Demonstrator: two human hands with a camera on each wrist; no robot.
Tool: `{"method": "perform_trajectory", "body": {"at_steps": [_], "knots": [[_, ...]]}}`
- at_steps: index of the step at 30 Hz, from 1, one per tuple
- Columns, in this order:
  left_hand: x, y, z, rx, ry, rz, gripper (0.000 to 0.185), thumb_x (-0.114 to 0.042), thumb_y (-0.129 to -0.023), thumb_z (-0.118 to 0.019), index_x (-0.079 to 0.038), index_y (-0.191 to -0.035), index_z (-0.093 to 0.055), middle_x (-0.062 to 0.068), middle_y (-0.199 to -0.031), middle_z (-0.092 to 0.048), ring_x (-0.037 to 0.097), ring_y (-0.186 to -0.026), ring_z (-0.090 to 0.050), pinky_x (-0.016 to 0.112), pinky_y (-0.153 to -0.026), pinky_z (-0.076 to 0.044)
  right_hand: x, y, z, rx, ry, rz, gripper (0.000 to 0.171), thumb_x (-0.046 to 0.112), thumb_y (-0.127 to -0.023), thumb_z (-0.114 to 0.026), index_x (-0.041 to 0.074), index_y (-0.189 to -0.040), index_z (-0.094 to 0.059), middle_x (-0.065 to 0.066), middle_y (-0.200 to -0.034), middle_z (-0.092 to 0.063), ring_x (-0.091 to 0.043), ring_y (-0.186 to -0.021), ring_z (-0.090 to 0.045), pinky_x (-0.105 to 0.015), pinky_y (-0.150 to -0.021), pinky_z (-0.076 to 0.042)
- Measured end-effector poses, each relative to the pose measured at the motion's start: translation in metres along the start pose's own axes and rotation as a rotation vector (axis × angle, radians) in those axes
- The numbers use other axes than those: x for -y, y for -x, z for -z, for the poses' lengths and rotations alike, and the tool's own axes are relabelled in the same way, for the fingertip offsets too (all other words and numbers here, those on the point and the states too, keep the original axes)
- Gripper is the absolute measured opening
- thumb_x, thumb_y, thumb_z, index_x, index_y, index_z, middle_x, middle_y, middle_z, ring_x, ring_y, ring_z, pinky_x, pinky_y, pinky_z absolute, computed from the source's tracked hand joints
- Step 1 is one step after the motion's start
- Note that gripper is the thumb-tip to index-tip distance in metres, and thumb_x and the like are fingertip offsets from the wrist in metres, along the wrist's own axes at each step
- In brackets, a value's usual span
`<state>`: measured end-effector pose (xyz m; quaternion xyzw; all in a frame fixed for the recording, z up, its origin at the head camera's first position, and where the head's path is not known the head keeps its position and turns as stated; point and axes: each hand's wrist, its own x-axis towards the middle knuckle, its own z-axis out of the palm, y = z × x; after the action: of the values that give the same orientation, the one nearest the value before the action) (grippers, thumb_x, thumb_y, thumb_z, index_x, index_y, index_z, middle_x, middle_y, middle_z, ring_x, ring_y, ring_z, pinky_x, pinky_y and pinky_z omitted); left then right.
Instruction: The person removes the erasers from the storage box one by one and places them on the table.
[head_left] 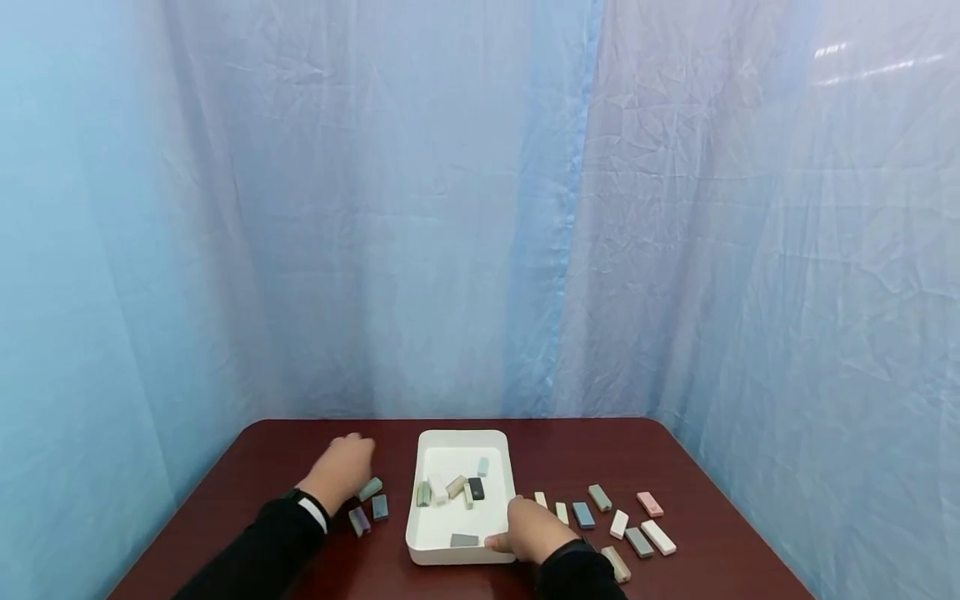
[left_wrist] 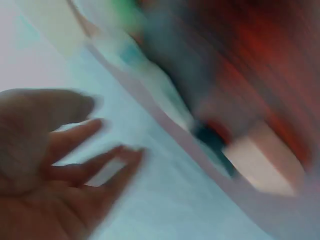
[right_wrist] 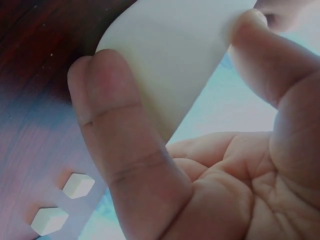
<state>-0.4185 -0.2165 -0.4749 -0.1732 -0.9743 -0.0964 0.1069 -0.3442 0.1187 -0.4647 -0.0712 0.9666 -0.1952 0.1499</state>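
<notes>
Head view: two hands at a white tray [head_left: 420, 533] on a dark red tabletop [head_left: 712, 467].
Low in the frame's centre, the right hand [head_left: 528, 530] pinches the tray's near right corner, thumb and fingers [right_wrist: 125, 150] curled on its wall. Left of the tray, the left hand [head_left: 343, 475] hovers with fingers [left_wrist: 95, 167] spread loosely, just above a greenish block [head_left: 369, 488]. More blocks lie lower right.

Loose blocks [head_left: 628, 525] crowd the table [head_left: 570, 450] right of the tray [head_left: 465, 442]; its far strip lies open.
</notes>
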Motion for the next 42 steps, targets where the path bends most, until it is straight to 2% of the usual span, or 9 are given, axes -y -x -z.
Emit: {"method": "perform_trajectory", "body": {"at_steps": [4,6,8,13,20,27,32,36,42], "knots": [[-0.046,-0.008,-0.002,-0.044,0.168,-0.255,0.013,-0.006,-0.097,-0.073,-0.012,-0.108,-0.079,0.002,-0.102,-0.073,0.016,-0.094,-0.069,0.036,-0.081,-0.059,0.014,0.015,0.009,-0.015,-0.002,-0.012,0.036,0.034,-0.095,-0.081,0.002,-0.087,-0.068,-0.011,-0.076,-0.064,-0.026,-0.07,-0.061,-0.043,-0.071,-0.049],[-0.065,-0.008,-0.003,0.024,0.193,-0.359,0.016,-0.01,-0.097,-0.076,-0.014,-0.111,-0.079,0.0,-0.105,-0.073,0.013,-0.096,-0.069,0.034,-0.083,-0.059,0.017,0.015,0.01,-0.023,0.017,-0.02,0.035,0.035,-0.095,-0.081,0.004,-0.084,-0.067,-0.008,-0.075,-0.063,-0.024,-0.069,-0.059,-0.041,-0.071,-0.049],[-0.08,-0.008,-0.005,0.108,0.167,-0.403,0.02,-0.013,-0.094,-0.08,-0.016,-0.114,-0.08,-0.002,-0.108,-0.073,0.011,-0.099,-0.068,0.033,-0.086,-0.058,0.019,0.015,0.01,-0.027,0.029,-0.032,0.035,0.035,-0.095,-0.081,0.006,-0.084,-0.066,-0.007,-0.076,-0.062,-0.023,-0.069,-0.057,-0.04,-0.071,-0.048],[-0.102,-0.005,-0.016,0.234,0.011,-0.407,0.027,-0.019,-0.087,-0.087,-0.022,-0.113,-0.081,-0.006,-0.104,-0.07,0.011,-0.093,-0.066,0.031,-0.085,-0.058,0.021,0.018,0.008,-0.031,0.044,-0.049,0.034,0.035,-0.094,-0.083,0.005,-0.086,-0.066,-0.006,-0.078,-0.061,-0.023,-0.069,-0.054,-0.04,-0.07,-0.045],[-0.108,-0.01,-0.029,0.202,-0.076,-0.36,0.03,-0.013,-0.092,-0.082,-0.025,-0.119,-0.079,-0.003,-0.111,-0.071,0.018,-0.102,-0.066,0.033,-0.09,-0.058,0.021,0.016,0.007,-0.029,0.065,-0.077,0.035,0.036,-0.095,-0.082,0.004,-0.088,-0.067,-0.006,-0.079,-0.062,-0.023,-0.07,-0.055,-0.04,-0.072,-0.046],[-0.11,-0.014,-0.035,0.221,-0.188,-0.323,0.026,-0.008,-0.098,-0.072,-0.028,-0.11,-0.082,-0.004,-0.107,-0.069,0.013,-0.095,-0.06,0.029,-0.086,-0.056,0.019,0.014,0.006,-0.036,0.045,-0.043,0.036,0.035,-0.094,-0.082,0.002,-0.092,-0.068,-0.008,-0.081,-0.062,-0.025,-0.071,-0.056,-0.042,-0.073,-0.047],[-0.111,-0.01,-0.033,0.168,-0.158,-0.299,0.025,-0.008,-0.1,-0.07,-0.024,-0.117,-0.079,0.002,-0.112,-0.068,0.017,-0.099,-0.062,0.032,-0.087,-0.058,0.018,0.016,0.006,-0.049,0.019,-0.036,0.036,0.034,-0.093,-0.083,0.0,-0.094,-0.069,-0.009,-0.08,-0.063,-0.025,-0.071,-0.056,-0.043,-0.072,-0.046],[-0.112,-0.01,-0.032,0.189,-0.192,-0.261,0.02,-0.012,-0.102,-0.069,-0.02,-0.119,-0.075,0.004,-0.108,-0.07,0.019,-0.097,-0.064,0.034,-0.088,-0.059,0.018,0.016,0.005,-0.049,0.011,-0.032,0.037,0.033,-0.094,-0.083,-0.001,-0.099,-0.07,-0.009,-0.082,-0.064,-0.025,-0.073,-0.058,-0.043,-0.074,-0.048],[-0.109,-0.011,-0.026,0.201,-0.126,-0.293,0.013,-0.014,-0.095,-0.078,-0.023,-0.106,-0.08,-0.001,-0.097,-0.067,0.015,-0.087,-0.06,0.031,-0.081,-0.056,0.017,0.017,0.008,-0.031,-0.005,-0.011,0.036,0.032,-0.095,-0.082,0.0,-0.098,-0.068,-0.01,-0.081,-0.062,-0.026,-0.072,-0.057,-0.043,-0.071,-0.046]]}}
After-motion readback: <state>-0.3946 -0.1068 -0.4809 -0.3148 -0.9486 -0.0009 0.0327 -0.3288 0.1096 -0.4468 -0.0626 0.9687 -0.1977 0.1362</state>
